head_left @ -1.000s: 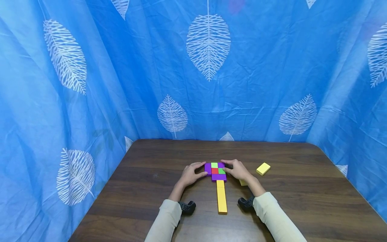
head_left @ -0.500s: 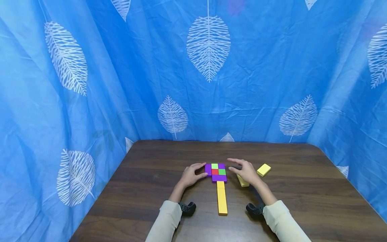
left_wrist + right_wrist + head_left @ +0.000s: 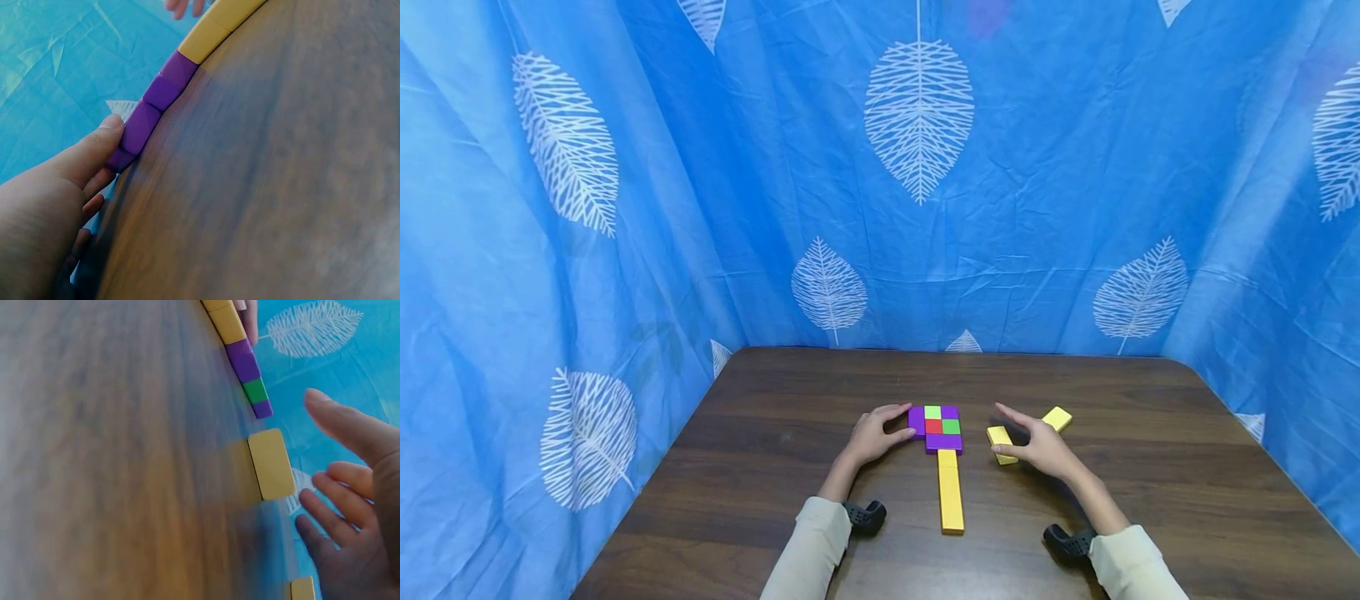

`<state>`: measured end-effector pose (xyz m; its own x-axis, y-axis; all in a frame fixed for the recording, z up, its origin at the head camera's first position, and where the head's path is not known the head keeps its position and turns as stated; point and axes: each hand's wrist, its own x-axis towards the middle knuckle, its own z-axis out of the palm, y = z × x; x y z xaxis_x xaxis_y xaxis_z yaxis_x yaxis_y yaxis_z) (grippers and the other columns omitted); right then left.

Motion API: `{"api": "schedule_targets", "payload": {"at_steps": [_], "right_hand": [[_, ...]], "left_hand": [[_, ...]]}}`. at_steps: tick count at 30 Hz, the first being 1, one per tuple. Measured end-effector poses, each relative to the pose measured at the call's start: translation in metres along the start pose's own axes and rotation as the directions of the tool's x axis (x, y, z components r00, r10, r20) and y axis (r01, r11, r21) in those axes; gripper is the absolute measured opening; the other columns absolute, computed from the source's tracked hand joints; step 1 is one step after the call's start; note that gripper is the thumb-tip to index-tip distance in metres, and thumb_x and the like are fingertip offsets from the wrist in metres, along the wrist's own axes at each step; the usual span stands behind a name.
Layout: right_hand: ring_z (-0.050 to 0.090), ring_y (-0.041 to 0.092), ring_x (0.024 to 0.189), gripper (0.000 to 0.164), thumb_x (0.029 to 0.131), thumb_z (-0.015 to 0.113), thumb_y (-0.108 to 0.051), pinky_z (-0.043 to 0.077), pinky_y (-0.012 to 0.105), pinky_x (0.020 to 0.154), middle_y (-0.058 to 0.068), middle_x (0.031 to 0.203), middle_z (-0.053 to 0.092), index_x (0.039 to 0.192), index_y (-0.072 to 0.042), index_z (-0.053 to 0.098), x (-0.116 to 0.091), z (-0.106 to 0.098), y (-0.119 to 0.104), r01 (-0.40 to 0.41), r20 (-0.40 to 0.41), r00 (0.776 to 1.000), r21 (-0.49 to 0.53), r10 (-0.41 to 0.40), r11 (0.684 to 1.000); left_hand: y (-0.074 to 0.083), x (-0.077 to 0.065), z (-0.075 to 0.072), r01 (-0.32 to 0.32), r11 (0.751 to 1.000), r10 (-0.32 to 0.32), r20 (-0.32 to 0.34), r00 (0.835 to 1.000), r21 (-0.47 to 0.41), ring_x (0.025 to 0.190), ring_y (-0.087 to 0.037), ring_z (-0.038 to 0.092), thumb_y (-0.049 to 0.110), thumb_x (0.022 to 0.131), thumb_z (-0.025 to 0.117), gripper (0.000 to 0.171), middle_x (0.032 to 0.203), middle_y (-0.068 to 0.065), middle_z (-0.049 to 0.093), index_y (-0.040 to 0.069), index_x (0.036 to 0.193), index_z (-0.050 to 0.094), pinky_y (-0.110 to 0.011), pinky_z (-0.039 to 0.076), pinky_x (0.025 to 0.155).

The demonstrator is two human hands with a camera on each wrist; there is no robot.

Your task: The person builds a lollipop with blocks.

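A flat cluster of blocks lies mid-table: a red block [image 3: 933, 426], a light green block [image 3: 932, 412], a green block [image 3: 951, 427], and purple ones round them. My left hand [image 3: 870, 435] pinches the left purple block [image 3: 917, 422] between thumb and index finger; its thumb also shows against purple in the left wrist view. To the right, my right hand [image 3: 1041, 443] hovers with spread fingers above a yellow block [image 3: 1001, 438], its thumb partly covering it. In the right wrist view a gap shows between fingers and that block [image 3: 272, 464].
A row of yellow-orange blocks [image 3: 951, 496] runs from the cluster toward the front. Another yellow block [image 3: 1058, 418] lies behind the right hand, partly hidden. The dark wooden table [image 3: 760, 442] meets a blue leaf-patterned curtain [image 3: 1045, 167].
My right hand has left the cluster's right side and moved right and nearer, over the yellow block. The left hand stays where it was; the blocks have not moved.
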<state>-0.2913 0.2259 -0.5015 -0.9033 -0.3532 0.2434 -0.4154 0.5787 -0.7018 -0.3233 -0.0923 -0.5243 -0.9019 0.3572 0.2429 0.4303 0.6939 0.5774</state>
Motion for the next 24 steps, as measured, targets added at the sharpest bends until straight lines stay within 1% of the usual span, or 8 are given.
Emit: {"api": "schedule_targets", "payload": {"at_steps": [4, 7, 11, 17, 24], "right_hand": [[0.037, 0.042, 0.124, 0.076, 0.078, 0.073, -0.035, 0.031, 0.058, 0.096, 0.020, 0.136, 0.044, 0.138, -0.002, 0.041, -0.006, -0.002, 0.004, -0.037, 0.074, 0.997, -0.001, 0.037, 0.999], [0.039, 0.042, 0.123, 0.075, 0.078, 0.073, -0.037, 0.031, 0.059, 0.095, 0.021, 0.135, 0.045, 0.138, -0.004, 0.042, -0.009, -0.002, 0.006, -0.052, 0.097, 0.994, -0.016, 0.053, 0.999], [0.040, 0.042, 0.122, 0.075, 0.077, 0.073, -0.038, 0.031, 0.059, 0.095, 0.021, 0.133, 0.046, 0.138, -0.006, 0.043, -0.011, -0.001, 0.008, -0.064, 0.104, 0.992, -0.020, 0.065, 0.998], [0.042, 0.040, 0.121, 0.073, 0.077, 0.074, -0.035, 0.031, 0.057, 0.096, 0.020, 0.131, 0.049, 0.136, -0.005, 0.045, -0.013, -0.001, 0.009, -0.043, 0.110, 0.993, -0.022, 0.045, 0.999], [0.043, 0.039, 0.120, 0.069, 0.075, 0.076, -0.031, 0.031, 0.057, 0.096, 0.020, 0.128, 0.052, 0.133, -0.006, 0.050, -0.016, 0.001, 0.008, -0.035, 0.076, 0.996, -0.028, 0.037, 0.999]], "left_hand": [[0.001, -0.001, 0.000, 0.003, 1.000, -0.003, 0.000, 1.000, 0.000, 0.123, -0.023, 0.044, 0.045, 0.086, 0.061, 0.054, 0.131, -0.005, 0.053, 0.020, 0.133, 0.052, -0.047, 0.030, 0.100], [0.000, -0.001, 0.000, 0.005, 1.000, -0.005, 0.001, 1.000, 0.002, 0.123, -0.022, 0.044, 0.045, 0.086, 0.061, 0.054, 0.131, -0.004, 0.053, 0.021, 0.133, 0.052, -0.046, 0.030, 0.100], [-0.002, 0.000, 0.000, -0.003, 1.000, 0.003, -0.002, 1.000, 0.003, 0.123, -0.021, 0.045, 0.045, 0.086, 0.061, 0.053, 0.131, -0.004, 0.053, 0.021, 0.133, 0.052, -0.046, 0.030, 0.100], [-0.002, 0.000, 0.001, -0.004, 1.000, 0.004, -0.005, 1.000, 0.007, 0.123, -0.021, 0.044, 0.044, 0.086, 0.061, 0.053, 0.131, -0.003, 0.053, 0.021, 0.133, 0.052, -0.046, 0.031, 0.100], [-0.001, 0.001, 0.001, 0.000, 1.000, 0.000, -0.002, 1.000, 0.014, 0.123, -0.022, 0.044, 0.045, 0.086, 0.061, 0.054, 0.131, -0.003, 0.053, 0.020, 0.133, 0.052, -0.046, 0.030, 0.100]]}}
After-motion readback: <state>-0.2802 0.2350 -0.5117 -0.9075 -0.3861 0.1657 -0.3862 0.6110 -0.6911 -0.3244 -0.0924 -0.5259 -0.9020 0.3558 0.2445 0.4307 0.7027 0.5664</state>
